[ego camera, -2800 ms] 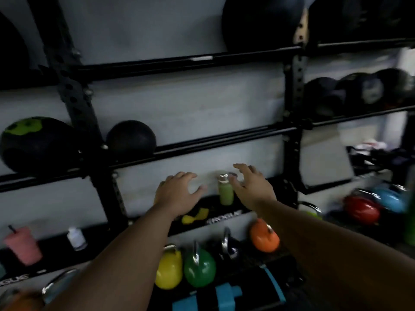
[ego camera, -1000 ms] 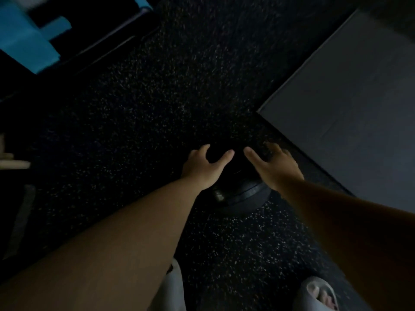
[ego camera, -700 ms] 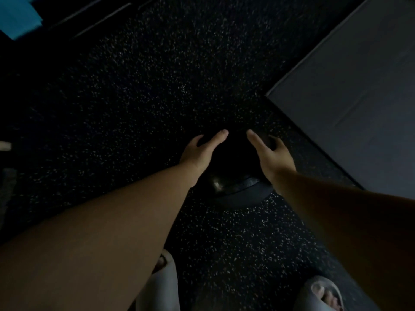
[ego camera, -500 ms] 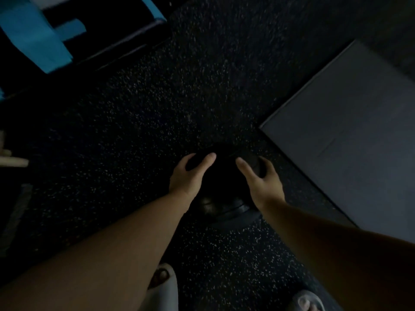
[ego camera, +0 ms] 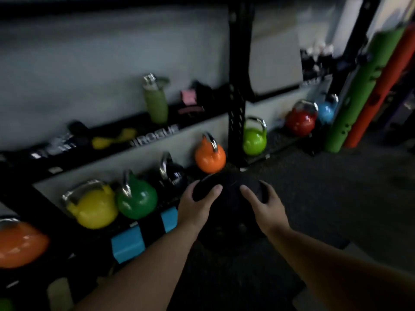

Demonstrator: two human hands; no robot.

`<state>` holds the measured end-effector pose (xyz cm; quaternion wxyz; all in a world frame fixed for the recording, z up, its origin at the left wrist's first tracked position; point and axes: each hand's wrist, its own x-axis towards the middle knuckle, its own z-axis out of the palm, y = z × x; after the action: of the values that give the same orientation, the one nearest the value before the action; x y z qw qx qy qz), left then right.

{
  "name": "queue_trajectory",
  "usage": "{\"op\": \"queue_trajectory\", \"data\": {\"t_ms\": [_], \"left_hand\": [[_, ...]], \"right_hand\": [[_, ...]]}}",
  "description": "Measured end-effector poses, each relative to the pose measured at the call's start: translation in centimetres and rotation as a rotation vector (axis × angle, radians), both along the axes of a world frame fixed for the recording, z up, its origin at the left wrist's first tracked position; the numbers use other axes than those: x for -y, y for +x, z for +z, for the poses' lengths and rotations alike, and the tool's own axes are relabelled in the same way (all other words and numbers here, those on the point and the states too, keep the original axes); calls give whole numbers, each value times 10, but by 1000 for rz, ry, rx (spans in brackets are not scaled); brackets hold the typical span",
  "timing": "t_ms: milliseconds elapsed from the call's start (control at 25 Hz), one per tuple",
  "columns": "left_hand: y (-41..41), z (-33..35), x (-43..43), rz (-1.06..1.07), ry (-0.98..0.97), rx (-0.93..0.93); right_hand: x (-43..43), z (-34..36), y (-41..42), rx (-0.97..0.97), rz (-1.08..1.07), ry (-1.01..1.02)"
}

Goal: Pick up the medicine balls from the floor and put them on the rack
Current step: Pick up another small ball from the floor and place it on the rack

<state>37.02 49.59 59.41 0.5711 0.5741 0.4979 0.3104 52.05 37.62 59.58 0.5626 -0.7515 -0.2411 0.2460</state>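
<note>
Gripping a black ball (ego camera: 226, 198) from both sides, the left hand (ego camera: 197, 207) and right hand (ego camera: 265, 207) hold it up off the floor (ego camera: 325, 198) in front of the rack (ego camera: 237, 86). Each hand's fingers are spread and curled round the ball's far side, with both thumbs pressed on its near face, angled toward each other. The ball sits between the palms, level with the row of kettlebells under the lowest shelf (ego camera: 125, 142). From left to right that row shows an orange bell (ego camera: 20, 243), a yellow one (ego camera: 94, 207), a dark green one (ego camera: 137, 198), a black one (ego camera: 173, 173), another orange one (ego camera: 210, 154), a lime one (ego camera: 254, 140), a red one (ego camera: 301, 118) and a blue one (ego camera: 326, 108). A green bottle (ego camera: 156, 99) stands upright on the shelf. Green and orange tubes (ego camera: 368, 86) lean at the right. The view is blurred and dim.
</note>
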Motion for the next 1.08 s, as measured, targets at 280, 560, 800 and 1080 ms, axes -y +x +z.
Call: {"op": "queue_trajectory", "data": {"t_ms": [280,560,800,1080], "left_hand": [[-63,330,-99,89,392,224],[-141,507,-163,246,605,251],[-181,560,-241,407,703,223],[-190,579,-369,471,858,38]], "right_hand": [[-113,325,-56,186,65,367],[-210,493,-118,244,187,607],[-328,538,-148,180,405,639],[-479,558,-154,158,448,715]]}}
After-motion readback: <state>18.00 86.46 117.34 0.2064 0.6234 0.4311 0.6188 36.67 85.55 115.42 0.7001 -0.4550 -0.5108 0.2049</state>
